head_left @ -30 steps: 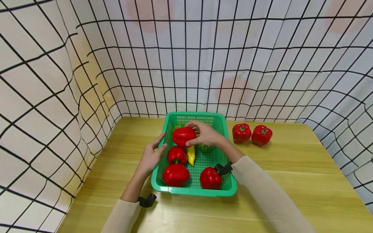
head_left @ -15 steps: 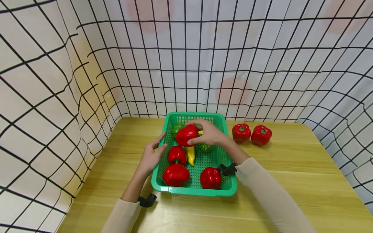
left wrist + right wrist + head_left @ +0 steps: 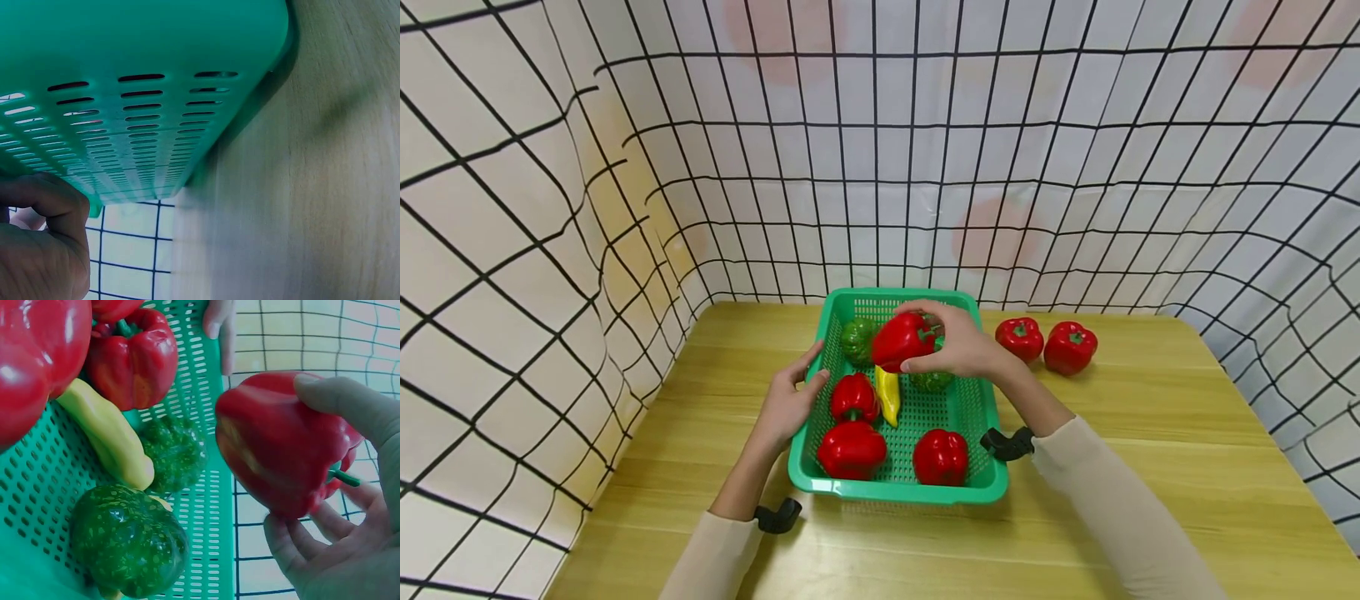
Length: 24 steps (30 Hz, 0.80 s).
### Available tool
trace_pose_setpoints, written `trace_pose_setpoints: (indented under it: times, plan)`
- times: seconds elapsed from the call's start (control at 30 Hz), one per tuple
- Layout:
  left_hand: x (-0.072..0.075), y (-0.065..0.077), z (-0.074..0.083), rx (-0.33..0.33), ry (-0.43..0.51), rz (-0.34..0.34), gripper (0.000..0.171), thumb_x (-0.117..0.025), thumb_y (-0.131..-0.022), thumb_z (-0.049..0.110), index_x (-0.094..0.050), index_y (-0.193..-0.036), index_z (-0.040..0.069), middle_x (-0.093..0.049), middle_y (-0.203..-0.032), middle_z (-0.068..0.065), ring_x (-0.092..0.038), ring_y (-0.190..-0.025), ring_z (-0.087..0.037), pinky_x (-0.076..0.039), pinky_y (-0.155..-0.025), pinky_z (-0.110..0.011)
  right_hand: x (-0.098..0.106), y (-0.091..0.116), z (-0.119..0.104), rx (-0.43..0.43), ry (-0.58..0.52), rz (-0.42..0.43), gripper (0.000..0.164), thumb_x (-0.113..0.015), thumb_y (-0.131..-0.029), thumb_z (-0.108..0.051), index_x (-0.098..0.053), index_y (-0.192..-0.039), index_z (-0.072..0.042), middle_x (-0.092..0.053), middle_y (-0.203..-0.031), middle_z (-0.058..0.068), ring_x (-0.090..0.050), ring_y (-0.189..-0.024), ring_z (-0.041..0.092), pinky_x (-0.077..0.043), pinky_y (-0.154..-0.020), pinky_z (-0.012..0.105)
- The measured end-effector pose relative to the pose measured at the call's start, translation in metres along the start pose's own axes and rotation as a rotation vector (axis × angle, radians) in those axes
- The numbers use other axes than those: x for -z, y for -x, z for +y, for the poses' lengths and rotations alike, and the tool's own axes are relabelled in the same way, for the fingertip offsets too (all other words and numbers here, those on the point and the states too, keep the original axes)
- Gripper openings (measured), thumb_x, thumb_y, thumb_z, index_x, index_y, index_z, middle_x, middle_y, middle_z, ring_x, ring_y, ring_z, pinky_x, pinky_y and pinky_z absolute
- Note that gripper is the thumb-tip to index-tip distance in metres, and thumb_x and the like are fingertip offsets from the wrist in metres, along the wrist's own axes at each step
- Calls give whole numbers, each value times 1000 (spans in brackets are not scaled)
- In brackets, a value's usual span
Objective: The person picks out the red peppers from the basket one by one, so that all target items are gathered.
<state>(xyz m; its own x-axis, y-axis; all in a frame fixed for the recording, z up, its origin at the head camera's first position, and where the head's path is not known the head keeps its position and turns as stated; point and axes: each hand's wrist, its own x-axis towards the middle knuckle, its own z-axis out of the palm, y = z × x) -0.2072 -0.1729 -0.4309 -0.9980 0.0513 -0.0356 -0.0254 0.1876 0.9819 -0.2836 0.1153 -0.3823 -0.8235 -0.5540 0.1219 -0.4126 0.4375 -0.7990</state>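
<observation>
The fingers of the right hand (image 3: 958, 343) are curled round a red bell pepper (image 3: 897, 343), and those of the left hand (image 3: 788, 404) grip the left edge of the green basket (image 3: 895, 492), with the thumb over its inner side.

We count six red bell peppers: one in hand, three in the basket and two on the desk (image 3: 1210, 467). Of the three, we find the first pepper (image 3: 853, 397) along the basket's left edge, the second pepper (image 3: 852, 452) at its near left corner and the third pepper (image 3: 942, 458) at its near right corner. The desk pair, one pepper (image 3: 1019, 340) and its neighbour (image 3: 1070, 348), sits near the desk's far edge, right of the basket.

We count two speckled green gourds: one gourd (image 3: 859, 342) at the basket's far left corner, the other gourd (image 3: 128, 540) below the right hand. We count one elongated yellow vegetable (image 3: 888, 398), lying between the left-edge pepper and the second gourd.

The held pepper lies between right thumb and fingertips, tilted, its green stem (image 3: 344, 477) towards the palm. We note it raised, over the basket's far half in the head view.
</observation>
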Motion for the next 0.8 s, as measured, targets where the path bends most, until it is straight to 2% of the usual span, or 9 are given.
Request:
trace_pose_setpoints:
  times: [0.1, 0.33, 0.5, 0.7, 0.8]
  plan:
    - [0, -3, -3, -2, -3, 4, 57, -58, -105, 13, -42, -159, 18, -58, -138, -33, -71, -98, -43, -65, -75, -48, 7, 6, 0, -12, -14, 27, 78, -89, -80, -27, -49, -146, -15, -57, -142, 9, -54, -127, 34, -59, -92, 47]
    - [2, -15, -32, -25, -15, 23, 55, -62, -105, 25, -45, -156, 32, -62, -136, -27, -73, -93, -34, -66, -70, -41, 21, 21, 5, -49, -58, 74, 72, -90, -80, -30, -54, -142, -22, -58, -141, 5, -52, -133, 32, -60, -94, 48]
    - [1, -14, -30, -12, -22, 20, 55, -61, -105, 25, -44, -157, 31, -62, -135, -28, -73, -95, -36, -66, -70, -41, 30, 33, 15, -55, -88, 105, 75, -89, -81, -27, -52, -147, -22, -53, -148, 5, -52, -134, 35, -61, -93, 49]
    - [-1, -10, -18, 7, -19, -2, 56, -57, -106, 16, -41, -160, 22, -58, -139, -32, -71, -101, -43, -66, -73, -44, 42, 50, 26, -68, -90, 157, 77, -88, -82, -24, -47, -147, -18, -53, -147, 8, -53, -132, 35, -61, -92, 46]
    - [0, -10, -17, 12, -13, -7, 56, -57, -106, 15, -40, -160, 21, -56, -140, -33, -71, -100, -41, -66, -74, -45, 49, 59, 30, -86, -103, 195, 78, -88, -82, -25, -47, -149, -20, -54, -147, 8, -53, -133, 35, -60, -92, 47]
